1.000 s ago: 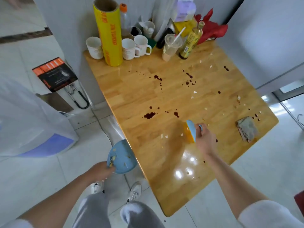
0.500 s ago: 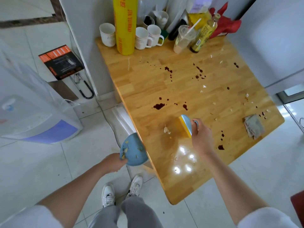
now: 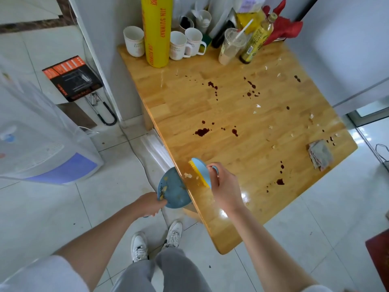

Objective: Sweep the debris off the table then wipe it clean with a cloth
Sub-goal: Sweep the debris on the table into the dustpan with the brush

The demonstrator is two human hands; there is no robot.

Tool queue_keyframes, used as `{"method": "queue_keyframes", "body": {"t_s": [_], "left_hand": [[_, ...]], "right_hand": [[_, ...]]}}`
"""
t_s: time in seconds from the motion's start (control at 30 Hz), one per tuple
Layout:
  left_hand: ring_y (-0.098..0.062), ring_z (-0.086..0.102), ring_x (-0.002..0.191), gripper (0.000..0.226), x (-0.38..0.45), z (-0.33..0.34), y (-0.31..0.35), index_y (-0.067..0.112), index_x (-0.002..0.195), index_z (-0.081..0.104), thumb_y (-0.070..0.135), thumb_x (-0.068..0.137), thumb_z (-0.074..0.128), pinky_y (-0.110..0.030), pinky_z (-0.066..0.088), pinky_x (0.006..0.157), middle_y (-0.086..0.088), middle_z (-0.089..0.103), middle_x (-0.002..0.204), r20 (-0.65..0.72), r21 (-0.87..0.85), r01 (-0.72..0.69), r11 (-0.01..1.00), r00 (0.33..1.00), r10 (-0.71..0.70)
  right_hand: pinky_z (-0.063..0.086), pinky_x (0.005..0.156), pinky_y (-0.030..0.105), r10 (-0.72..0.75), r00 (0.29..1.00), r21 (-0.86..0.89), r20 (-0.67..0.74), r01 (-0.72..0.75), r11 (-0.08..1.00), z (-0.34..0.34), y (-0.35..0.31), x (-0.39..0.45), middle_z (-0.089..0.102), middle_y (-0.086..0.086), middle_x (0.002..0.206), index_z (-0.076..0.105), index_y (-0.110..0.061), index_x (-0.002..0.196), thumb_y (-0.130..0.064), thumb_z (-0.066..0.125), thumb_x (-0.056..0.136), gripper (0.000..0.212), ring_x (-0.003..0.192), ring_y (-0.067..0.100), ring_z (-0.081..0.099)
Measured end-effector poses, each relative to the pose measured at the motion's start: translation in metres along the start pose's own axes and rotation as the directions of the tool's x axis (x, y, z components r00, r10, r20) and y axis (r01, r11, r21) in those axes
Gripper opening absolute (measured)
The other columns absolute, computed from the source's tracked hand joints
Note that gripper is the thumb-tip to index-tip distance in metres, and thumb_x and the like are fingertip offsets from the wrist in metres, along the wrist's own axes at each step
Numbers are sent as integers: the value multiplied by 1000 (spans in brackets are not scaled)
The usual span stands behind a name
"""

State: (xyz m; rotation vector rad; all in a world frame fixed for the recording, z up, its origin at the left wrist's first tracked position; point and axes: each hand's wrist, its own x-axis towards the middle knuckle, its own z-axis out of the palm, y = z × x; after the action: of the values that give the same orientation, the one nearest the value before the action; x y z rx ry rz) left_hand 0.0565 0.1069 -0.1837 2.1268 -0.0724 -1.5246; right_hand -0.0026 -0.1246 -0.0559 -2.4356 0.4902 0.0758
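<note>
**Crumbs reach the table's edge, dustpan waiting below**

Over the last second the right hand [image 3: 224,186] has drawn the small brush [image 3: 201,171] from the middle of the wooden table [image 3: 242,123] to its left edge, pushing a little heap of crumbs [image 3: 188,175] ahead of it. The left hand [image 3: 148,204] has raised the blue dustpan [image 3: 173,189] until its rim sits just under that same edge, where before it hung lower and apart from the table. The fingers of the right hand curl round the brush handle; the left hand grips the dustpan's handle.

This batch looks about to drop into the pan, yet sweeping is far from done: pale scraps [image 3: 271,127] still lie towards the table's right side, and dark stains [image 3: 202,132] dot the middle. The grey cloth [image 3: 320,153] lies untouched near the table's right edge.

Mugs [image 3: 179,46], a yellow roll [image 3: 156,32] and a bottle [image 3: 255,42] crowd the table's far end against the wall. The rest of the top gives the brush free passage.
</note>
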Motion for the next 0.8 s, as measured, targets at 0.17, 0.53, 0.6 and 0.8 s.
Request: {"method": "queue_keyframes", "body": {"t_s": [0.17, 0.53, 0.6, 0.8], "left_hand": [[-19, 50, 53, 25, 2, 0, -3, 11, 77, 56, 32, 90, 50, -21, 35, 47, -5, 57, 63, 14, -1, -9, 1000, 1000, 9], [-20, 51, 57, 25, 8, -2, -8, 12, 81, 55, 35, 90, 50, -22, 34, 48, -7, 56, 73, 21, -19, -18, 1000, 1000, 18], [-20, 51, 58, 26, 9, -1, -10, 13, 83, 56, 36, 90, 49, -23, 35, 50, -7, 57, 74, 25, -19, -23, 1000, 999, 24], [-21, 49, 55, 26, 8, 3, -14, 13, 80, 51, 38, 86, 51, -24, 33, 51, -7, 53, 72, 34, -16, -22, 1000, 999, 22]], "right_hand": [[36, 50, 30, 109, 991, -24, -78, -112, 993, -6, 9, 5, 55, -4, 67, 59, -22, 106, -34, 38, 107, 24, 57, 14, 51], [37, 52, 28, 25, 999, 26, -43, -24, 999, 13, -11, -13, 55, -8, 67, 61, -21, 108, -30, 41, 107, 22, 58, 12, 51], [35, 52, 28, 84, 994, 26, -67, -82, 996, 10, -5, -9, 52, -10, 64, 60, -22, 107, -31, 40, 107, 22, 57, 11, 50], [45, 62, 37, 2, 1000, 30, 28, -3, 1000, 37, -21, -29, 63, 2, 82, 61, -19, 106, -27, 43, 106, 20, 74, 20, 58]]}}
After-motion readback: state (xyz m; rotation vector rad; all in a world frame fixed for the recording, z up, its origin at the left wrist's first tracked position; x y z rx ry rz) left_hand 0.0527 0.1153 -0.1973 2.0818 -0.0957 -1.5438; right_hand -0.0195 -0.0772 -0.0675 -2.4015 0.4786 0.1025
